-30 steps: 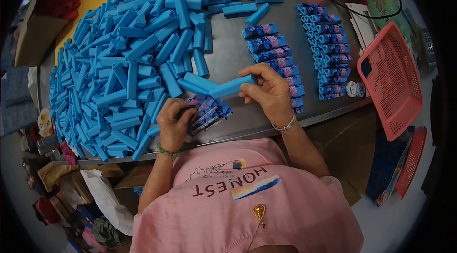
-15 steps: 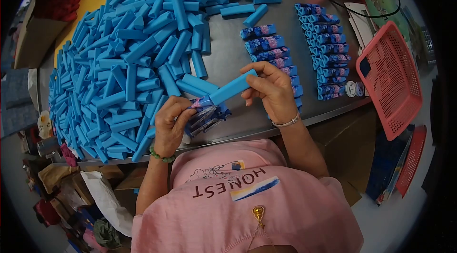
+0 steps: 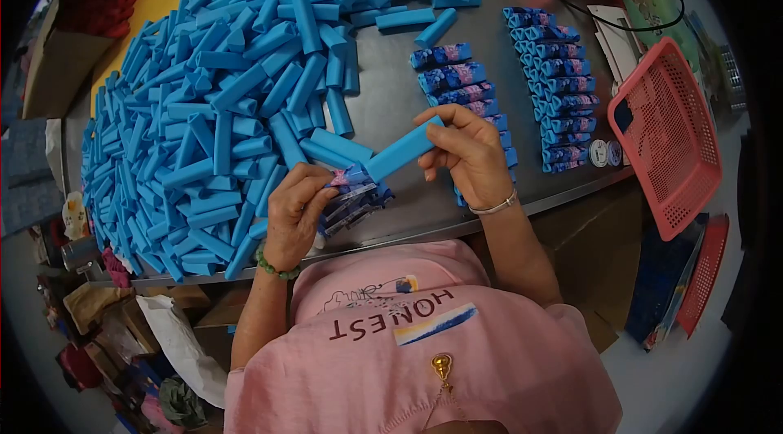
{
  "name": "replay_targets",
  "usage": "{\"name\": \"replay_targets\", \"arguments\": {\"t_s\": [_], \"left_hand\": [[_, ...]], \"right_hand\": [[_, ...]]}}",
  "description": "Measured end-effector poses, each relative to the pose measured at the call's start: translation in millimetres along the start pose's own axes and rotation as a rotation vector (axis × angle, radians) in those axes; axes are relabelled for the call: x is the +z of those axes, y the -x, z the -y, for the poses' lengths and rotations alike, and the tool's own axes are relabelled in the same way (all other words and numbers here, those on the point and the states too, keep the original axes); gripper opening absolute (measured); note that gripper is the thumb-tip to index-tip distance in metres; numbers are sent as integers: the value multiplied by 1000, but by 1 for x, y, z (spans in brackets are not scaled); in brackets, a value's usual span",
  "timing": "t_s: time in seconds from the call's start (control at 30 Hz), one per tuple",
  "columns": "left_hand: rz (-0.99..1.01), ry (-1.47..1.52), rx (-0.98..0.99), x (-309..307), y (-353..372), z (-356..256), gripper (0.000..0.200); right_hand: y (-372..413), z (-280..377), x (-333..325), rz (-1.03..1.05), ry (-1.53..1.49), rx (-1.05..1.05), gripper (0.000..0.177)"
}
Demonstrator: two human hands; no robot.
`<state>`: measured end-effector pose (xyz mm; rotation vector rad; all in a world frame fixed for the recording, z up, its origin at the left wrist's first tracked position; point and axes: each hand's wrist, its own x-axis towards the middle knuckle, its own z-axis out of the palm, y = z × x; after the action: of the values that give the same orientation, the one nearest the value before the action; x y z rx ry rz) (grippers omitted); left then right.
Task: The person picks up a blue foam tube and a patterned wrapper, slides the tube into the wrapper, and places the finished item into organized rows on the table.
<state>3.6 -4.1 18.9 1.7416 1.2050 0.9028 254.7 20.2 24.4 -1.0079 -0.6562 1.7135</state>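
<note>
In the middle of the view my right hand point(image 3: 471, 152) pinches the upper end of a light blue block point(image 3: 401, 148), which tilts down to the left. The block's lower end meets a dark blue and pink printed wrapper point(image 3: 352, 177). My left hand point(image 3: 298, 205) holds that wrapper between thumb and fingers. More printed wrappers point(image 3: 356, 211) lie below it, by the table's front edge. Whether the block's tip is inside the wrapper is hard to tell. Left of my hands spreads a large pile of bare blue blocks point(image 3: 214, 134).
Wrapped pieces point(image 3: 458, 75) form a column behind my right hand, with stacked ones point(image 3: 568, 85) further right. A pink basket point(image 3: 669, 140) stands at the right edge beside small round tins point(image 3: 599, 152). A cardboard box point(image 3: 61, 67) with red pieces is back left.
The block and my right hand have shifted slightly right, and the block's lower end sits a little further out from the wrapper. My left hand has hardly moved.
</note>
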Motion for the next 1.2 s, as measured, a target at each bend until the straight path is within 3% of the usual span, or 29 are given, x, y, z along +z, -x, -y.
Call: {"name": "replay_targets", "arguments": {"t_s": [0.2, 0.3, 0.47, 0.53, 0.67, 0.93, 1.07, 1.17, 1.2], "left_hand": [[0, -60, 57, 4, -3, -4, 11], [-10, -8, -16, 13, -5, -6, 18], [-48, 462, -304, 20, -8, -3, 24], [-45, 428, -265, 15, -8, -1, 23], [-54, 516, -256, 19, -10, -6, 25], [-66, 574, -271, 30, -14, -13, 23], [-62, 613, -287, 32, -15, -11, 22], [-70, 539, -284, 32, -20, -15, 22], [-66, 541, -277, 33, -23, -15, 22]], "right_hand": [[1, -5, 8, -72, 282, -126, 19], [3, -10, 20, -42, 286, -105, 20], [4, -20, 29, 7, 483, -211, 22], [3, -12, 24, 21, 57, 56, 22], [4, -14, 25, 54, 34, 133, 20], [6, -34, 28, -42, 64, -80, 17], [6, -34, 27, -53, 26, -74, 16], [5, -16, 27, -77, 223, -148, 20], [2, -8, 26, -14, 549, -408, 20]]}}
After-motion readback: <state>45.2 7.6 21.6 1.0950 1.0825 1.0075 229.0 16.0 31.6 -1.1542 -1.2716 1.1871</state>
